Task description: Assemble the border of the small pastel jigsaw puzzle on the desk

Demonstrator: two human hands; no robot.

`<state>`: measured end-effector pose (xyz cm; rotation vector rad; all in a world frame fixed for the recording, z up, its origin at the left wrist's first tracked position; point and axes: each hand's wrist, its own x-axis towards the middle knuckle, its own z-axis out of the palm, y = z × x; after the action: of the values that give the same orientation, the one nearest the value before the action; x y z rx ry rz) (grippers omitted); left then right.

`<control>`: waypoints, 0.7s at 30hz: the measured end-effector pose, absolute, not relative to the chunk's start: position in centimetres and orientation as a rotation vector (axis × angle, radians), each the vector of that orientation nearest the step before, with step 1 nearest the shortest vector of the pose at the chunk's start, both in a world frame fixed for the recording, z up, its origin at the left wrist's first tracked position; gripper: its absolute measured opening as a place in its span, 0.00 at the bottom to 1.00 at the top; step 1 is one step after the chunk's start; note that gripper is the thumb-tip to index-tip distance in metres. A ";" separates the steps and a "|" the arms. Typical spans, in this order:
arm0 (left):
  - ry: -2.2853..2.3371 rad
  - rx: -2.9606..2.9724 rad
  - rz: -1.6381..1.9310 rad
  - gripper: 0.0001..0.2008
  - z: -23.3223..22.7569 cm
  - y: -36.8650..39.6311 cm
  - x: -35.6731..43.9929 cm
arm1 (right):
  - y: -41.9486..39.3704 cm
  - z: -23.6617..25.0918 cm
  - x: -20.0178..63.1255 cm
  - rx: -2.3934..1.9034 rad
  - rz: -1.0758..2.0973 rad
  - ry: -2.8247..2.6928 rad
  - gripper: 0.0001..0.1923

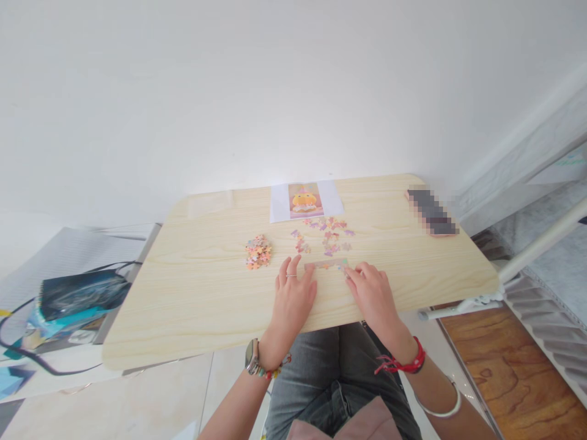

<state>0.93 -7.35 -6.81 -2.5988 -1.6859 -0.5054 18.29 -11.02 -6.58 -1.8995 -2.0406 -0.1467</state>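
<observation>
A narrow strip of joined jigsaw pieces (326, 265) lies near the front of the table, between my hands. My left hand (295, 298) rests palm down with its fingers apart, and its index fingertip touches the strip's left end. At the right end, my right hand (373, 292) has its thumb and fingers drawn together on a small puzzle piece, partly hidden by the fingertips. Beyond the strip are scattered loose pieces (331, 237). Left of them sits a heap of puzzle pieces (258, 252), just past my left fingers.
A paper with a printed yellow character picture (305, 200) lies at the table's (197, 293) back edge, by the wall. A phone (431, 211) is at the back right. A clear flat sheet (211, 203) lies at the back left. A dark bag (82, 290) stands beyond the left edge.
</observation>
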 end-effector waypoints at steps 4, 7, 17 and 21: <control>-1.679 -2.605 -0.508 0.15 -7.0 -7.4 0.9 | -11.0 -7.1 18.5 -1.875 -0.164 -2.018 0.07; -1.672 -2.604 -0.510 0.15 -7.1 -7.4 0.9 | -11.0 -7.2 18.5 -1.876 -0.164 -1.996 0.05; -1.666 -2.610 -0.516 0.15 -7.1 -7.4 0.8 | -11.1 -7.1 18.3 -1.862 -0.195 -2.002 0.05; -1.668 -2.610 -0.517 0.15 -7.0 -7.4 0.8 | -11.1 -7.0 18.3 -1.863 -0.197 -1.995 0.05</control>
<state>0.83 -7.40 -7.04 -2.6097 -1.6677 -0.5167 18.30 -11.07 -7.02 -1.8630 -1.9954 -0.1973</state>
